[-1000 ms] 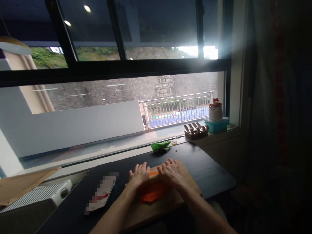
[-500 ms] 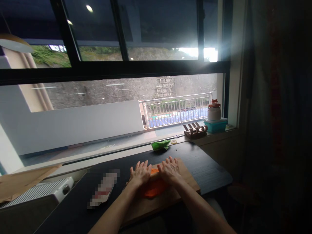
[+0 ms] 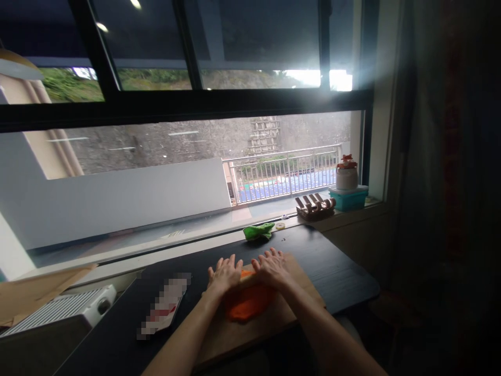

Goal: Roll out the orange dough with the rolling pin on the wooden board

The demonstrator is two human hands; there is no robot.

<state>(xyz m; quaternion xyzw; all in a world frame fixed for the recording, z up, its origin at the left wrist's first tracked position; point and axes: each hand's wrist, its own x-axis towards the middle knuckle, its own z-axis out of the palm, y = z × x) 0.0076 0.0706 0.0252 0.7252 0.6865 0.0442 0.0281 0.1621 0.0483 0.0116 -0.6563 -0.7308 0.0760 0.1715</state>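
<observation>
On a wooden board lies a flat orange sheet that looks like dough. A pale rolling pin crosses its far part, showing between my hands. My left hand rests palm down over the pin's left end, fingers stretched forward and apart. Over the right end, my right hand lies the same way, its fingers extended. Neither hand wraps round the pin, and the palms hide its ends. A strip of orange shows beyond the pin.
The board is on a dark table. A green cloth and a tape roll lie at its far edge; a blurred-out flat item is left. On the sill stand a brown rack, a teal box and a jar.
Both hands have shifted slightly away from me with the rolling pin. More of the orange sheet shows on the near side. The whole view has also moved a little.
</observation>
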